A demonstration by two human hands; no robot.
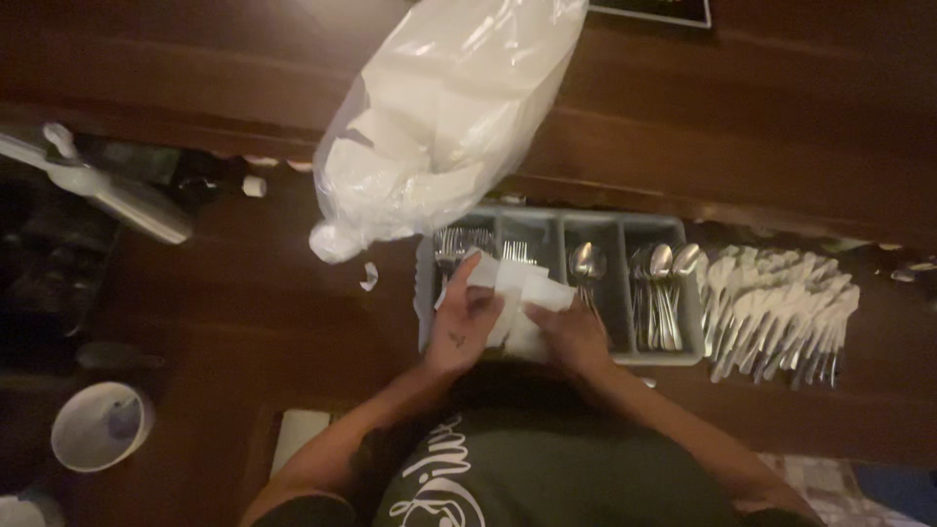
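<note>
We've got a decent pile of wrapped cutlery [781, 312] done, our left hand [459, 327] and right hand [576, 337] both pinching a napkin [517, 298] over the still-stocked tray [558, 229].

glossy metal spoons [662, 293], matt paper napkin [517, 293]

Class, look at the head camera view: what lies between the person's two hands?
In the head view, a white paper napkin lies between the left hand and right hand, both gripping it over the grey cutlery tray.
</note>
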